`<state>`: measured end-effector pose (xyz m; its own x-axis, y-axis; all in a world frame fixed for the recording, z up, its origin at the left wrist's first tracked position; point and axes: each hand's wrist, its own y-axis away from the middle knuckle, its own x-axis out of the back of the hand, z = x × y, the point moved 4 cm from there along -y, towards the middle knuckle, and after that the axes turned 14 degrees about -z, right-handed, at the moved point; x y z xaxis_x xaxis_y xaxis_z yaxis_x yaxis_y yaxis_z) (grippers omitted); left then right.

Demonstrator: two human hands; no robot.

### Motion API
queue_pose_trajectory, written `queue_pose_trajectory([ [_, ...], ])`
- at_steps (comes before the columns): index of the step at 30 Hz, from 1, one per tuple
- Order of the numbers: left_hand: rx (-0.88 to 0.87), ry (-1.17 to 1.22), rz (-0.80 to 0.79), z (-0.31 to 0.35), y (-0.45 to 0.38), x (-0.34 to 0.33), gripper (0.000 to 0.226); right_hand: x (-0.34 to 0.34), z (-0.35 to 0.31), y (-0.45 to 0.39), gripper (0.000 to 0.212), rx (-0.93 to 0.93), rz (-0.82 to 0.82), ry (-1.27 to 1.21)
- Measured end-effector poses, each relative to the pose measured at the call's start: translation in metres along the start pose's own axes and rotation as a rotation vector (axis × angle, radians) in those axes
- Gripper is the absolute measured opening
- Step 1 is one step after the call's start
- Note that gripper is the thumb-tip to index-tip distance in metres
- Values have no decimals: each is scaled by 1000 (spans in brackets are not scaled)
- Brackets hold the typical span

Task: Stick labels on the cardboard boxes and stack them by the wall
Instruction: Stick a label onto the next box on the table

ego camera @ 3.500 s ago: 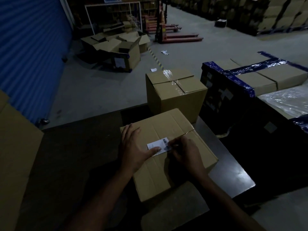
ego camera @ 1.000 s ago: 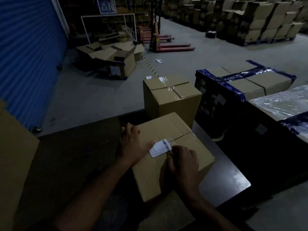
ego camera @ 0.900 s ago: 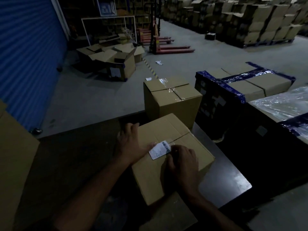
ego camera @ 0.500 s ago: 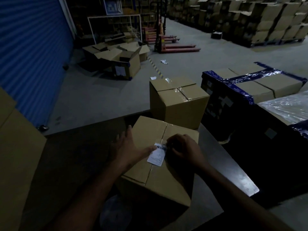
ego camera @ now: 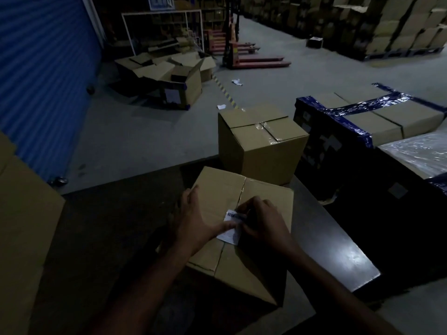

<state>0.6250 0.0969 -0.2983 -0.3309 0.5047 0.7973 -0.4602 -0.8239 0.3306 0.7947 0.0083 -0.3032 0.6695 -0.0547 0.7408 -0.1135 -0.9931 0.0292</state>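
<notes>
Dim warehouse, dark table [ego camera: 101, 238], grey floor [ego camera: 145, 139], blue shutter [ego camera: 41, 76]

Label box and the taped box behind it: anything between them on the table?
Nothing in the head view: the label box and the taped box sit almost against each other, with only a sliver of dark table showing.

nothing could be read. the white label [ego camera: 231, 226] on the cardboard box [ego camera: 242, 228] bore a barcode and print too small; the blue sign [ego camera: 158, 1] was blurred.
</notes>
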Motion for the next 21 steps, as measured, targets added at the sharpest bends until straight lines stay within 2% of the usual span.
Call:
queue_pose_trajectory([
  [5,-10,-33,30,-2,-1,0,133,-1,3,-10,20,20,2,-151],
  [9,-13,-53,15,-4,-4,0,133,0,-6,-10,25,21,-5,-49],
  [13,-23,-64,28,-3,-2,1,132,1,-3,-12,16,12,-39,-144],
  [18,-28,-82,24,-3,-4,1,130,0,-9,-10,21,41,-47,-70],
  [21,-31,-63,46,-4,-5,1,131,1,-3,-12,18,10,-60,-135],
])
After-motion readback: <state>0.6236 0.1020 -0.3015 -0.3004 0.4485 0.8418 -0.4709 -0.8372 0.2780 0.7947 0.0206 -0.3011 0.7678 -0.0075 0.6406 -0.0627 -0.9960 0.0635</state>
